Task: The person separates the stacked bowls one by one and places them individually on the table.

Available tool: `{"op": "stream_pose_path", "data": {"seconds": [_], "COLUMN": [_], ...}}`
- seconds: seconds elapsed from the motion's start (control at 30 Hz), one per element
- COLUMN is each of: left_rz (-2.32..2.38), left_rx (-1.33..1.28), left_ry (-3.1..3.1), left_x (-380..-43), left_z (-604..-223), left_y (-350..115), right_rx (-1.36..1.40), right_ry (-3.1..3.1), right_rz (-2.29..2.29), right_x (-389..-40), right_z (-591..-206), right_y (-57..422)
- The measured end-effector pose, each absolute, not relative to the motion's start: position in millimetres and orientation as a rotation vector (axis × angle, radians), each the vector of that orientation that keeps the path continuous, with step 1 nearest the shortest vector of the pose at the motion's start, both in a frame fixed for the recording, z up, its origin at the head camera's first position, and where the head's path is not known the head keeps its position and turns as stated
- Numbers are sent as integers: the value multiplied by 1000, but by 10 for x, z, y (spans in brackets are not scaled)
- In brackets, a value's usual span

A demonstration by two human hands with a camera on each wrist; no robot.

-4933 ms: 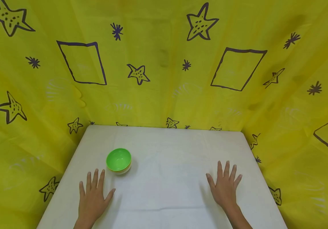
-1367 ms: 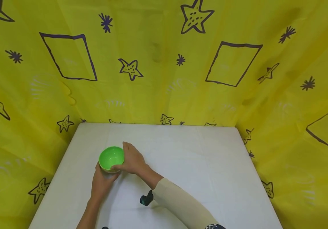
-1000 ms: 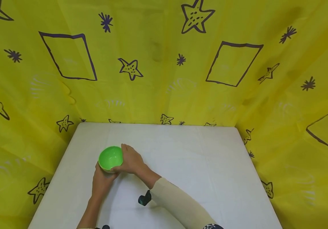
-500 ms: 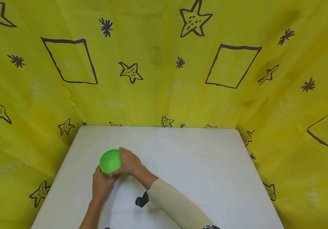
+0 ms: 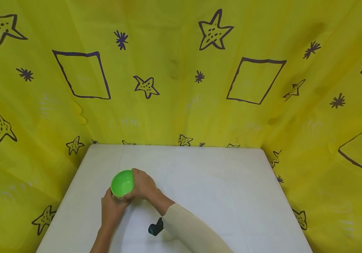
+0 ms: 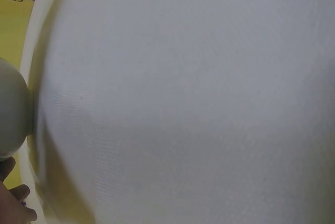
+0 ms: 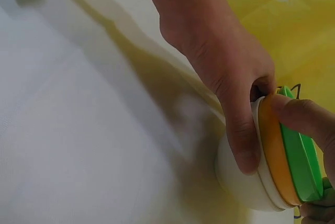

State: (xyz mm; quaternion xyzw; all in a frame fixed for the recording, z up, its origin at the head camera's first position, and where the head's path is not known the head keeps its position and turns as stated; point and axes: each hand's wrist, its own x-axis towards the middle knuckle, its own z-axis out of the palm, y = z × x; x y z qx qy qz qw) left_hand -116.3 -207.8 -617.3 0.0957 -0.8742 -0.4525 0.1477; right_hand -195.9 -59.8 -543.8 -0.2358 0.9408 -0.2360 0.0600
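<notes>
Nested bowls stand at the left of the table, a green bowl innermost, an orange bowl round it and a white bowl outermost. My left hand holds the stack low from the near side; its thumb lies along the white bowl in the right wrist view. With its thumb at the rim and its fingers over the far side, my right hand grips the green bowl. That bowl's rim stands out above the orange one. The left wrist view catches the white bowl at its left edge.
A white cloth covers the table. Yellow curtains with drawn stars and frames enclose it at the back and sides. A small dark device sits below my right wrist, beside the pale sleeve.
Both hands were spread flat and apart about five seconds ago; they have since come to the bowls and gripped them. Over the last second the right hand has shifted slightly left over the rim.
</notes>
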Motion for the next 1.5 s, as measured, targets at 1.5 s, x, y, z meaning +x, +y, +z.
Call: {"op": "stream_pose_path", "data": {"seconds": [1.5], "left_rz": [-1239], "left_rx": [268], "left_ry": [-2546], "left_x": [-1157], "left_z": [-6167], "left_y": [-2094], "right_rx": [-462], "right_ry": [2808], "right_rz": [-1439], "right_x": [-1909], "right_z": [-4968], "right_y": [35]}}
